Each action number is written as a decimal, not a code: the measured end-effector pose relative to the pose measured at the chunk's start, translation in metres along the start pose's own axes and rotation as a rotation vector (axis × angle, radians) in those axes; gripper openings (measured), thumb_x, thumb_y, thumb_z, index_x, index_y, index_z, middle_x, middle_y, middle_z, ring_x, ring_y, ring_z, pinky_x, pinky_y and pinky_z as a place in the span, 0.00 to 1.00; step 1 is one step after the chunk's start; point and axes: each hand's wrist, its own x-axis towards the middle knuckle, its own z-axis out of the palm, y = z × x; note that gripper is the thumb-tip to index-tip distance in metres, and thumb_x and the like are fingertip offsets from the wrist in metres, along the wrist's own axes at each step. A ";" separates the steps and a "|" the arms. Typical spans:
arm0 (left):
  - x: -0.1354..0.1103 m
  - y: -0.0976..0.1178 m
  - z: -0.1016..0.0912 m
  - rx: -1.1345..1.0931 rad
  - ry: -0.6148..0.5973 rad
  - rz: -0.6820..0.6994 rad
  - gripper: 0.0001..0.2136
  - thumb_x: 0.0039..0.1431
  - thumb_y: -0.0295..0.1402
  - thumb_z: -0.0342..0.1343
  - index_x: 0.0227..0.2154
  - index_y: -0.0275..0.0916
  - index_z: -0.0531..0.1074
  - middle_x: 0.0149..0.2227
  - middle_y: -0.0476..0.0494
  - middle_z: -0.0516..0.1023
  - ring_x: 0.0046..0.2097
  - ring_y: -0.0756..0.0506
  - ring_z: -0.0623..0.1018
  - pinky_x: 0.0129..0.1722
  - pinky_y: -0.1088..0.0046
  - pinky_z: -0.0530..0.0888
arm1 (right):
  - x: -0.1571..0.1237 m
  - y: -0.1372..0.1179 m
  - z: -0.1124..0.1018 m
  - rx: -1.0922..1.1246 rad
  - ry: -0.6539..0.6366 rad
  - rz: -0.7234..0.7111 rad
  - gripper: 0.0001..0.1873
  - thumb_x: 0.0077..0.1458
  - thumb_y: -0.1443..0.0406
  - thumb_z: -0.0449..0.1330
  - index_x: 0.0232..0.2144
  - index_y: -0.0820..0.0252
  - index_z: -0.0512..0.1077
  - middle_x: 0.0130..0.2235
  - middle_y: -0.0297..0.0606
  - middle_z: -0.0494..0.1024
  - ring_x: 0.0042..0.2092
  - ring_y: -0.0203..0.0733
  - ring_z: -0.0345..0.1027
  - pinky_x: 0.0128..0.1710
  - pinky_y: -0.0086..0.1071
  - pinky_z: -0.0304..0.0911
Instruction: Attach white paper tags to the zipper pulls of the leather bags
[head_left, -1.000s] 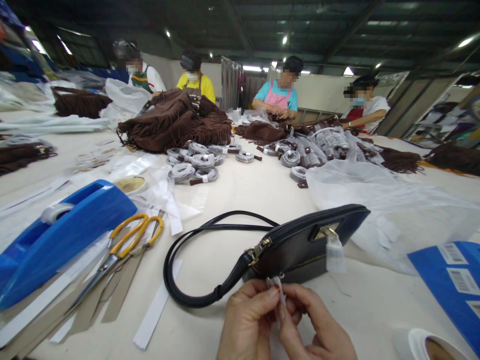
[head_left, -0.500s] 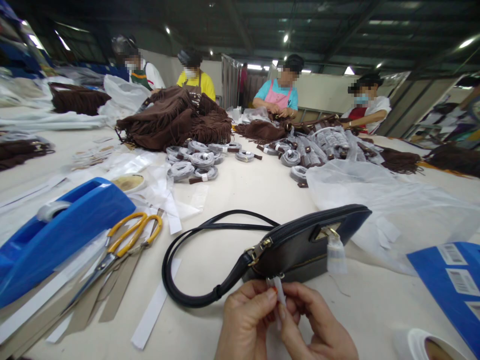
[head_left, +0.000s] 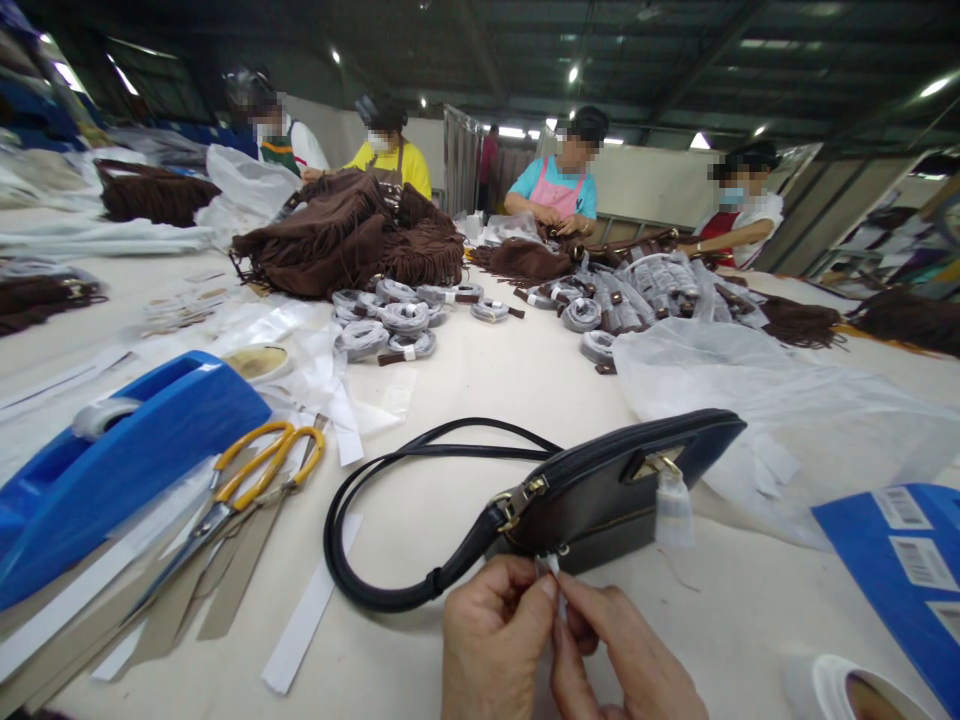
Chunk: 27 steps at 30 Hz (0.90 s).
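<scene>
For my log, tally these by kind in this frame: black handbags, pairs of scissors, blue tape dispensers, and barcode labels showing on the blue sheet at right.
Black handbag: 1
Yellow-handled scissors: 1 pair
Blue tape dispenser: 1
Barcode labels on the blue sheet: 3, the lowest cut off by the frame edge
Total: 6
</scene>
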 end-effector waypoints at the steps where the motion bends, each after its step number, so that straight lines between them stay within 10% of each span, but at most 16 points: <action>1: 0.001 0.001 0.000 -0.002 -0.024 -0.007 0.07 0.36 0.30 0.65 0.17 0.33 0.74 0.16 0.48 0.74 0.19 0.51 0.71 0.21 0.78 0.69 | 0.000 0.001 -0.001 -0.008 -0.002 -0.013 0.17 0.49 0.75 0.56 0.44 0.65 0.66 0.25 0.36 0.73 0.24 0.34 0.68 0.24 0.23 0.67; 27: 0.005 0.001 -0.021 0.256 -0.250 0.093 0.06 0.48 0.33 0.60 0.29 0.37 0.79 0.26 0.44 0.79 0.34 0.45 0.77 0.33 0.76 0.71 | 0.015 -0.006 -0.007 -0.018 -0.004 -0.143 0.18 0.50 0.79 0.51 0.43 0.67 0.68 0.30 0.47 0.78 0.29 0.38 0.74 0.27 0.26 0.72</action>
